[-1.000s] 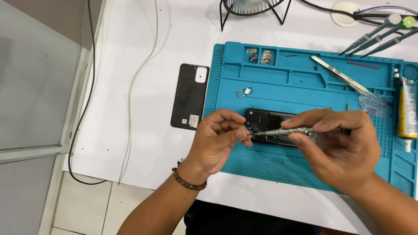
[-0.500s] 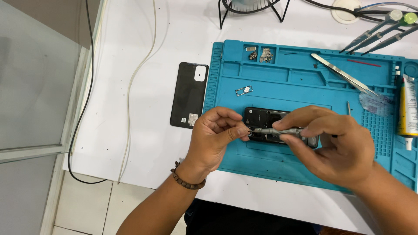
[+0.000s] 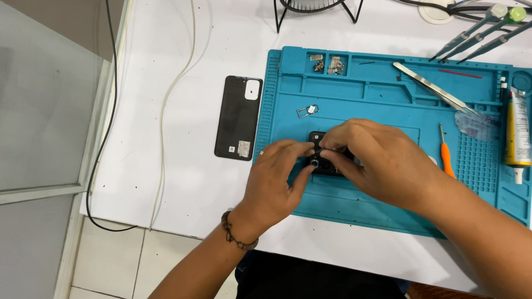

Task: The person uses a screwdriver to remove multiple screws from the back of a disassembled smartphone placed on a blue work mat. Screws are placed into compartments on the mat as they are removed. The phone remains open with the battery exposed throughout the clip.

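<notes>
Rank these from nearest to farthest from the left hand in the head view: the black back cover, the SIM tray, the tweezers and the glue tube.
From the left hand:
1. SIM tray, just above it on the blue mat.
2. Black back cover, up-left on the white table, slightly farther.
3. Tweezers, upper right on the mat.
4. Glue tube, far right edge.

mat [image 3: 388, 216]: teal, rubbery-looking, matt, moulded with ridges and small trays
back cover [image 3: 238, 117]: black plastic, smooth, faint sheen
phone [image 3: 321, 164]: dark, glossy in the small part showing between the left hand [image 3: 277, 182] and right hand [image 3: 377, 160]
tweezers [image 3: 435, 88]: bare metal, shiny
table [image 3: 155, 83]: white, smooth, matt
card tray [image 3: 307, 111]: small, thin silvery metal
screwdriver [image 3: 445, 160]: orange plastic handle, smooth
bracelet [image 3: 235, 238]: dark beads, dull
tube [image 3: 518, 133]: glossy plastic, printed yellow label
</notes>
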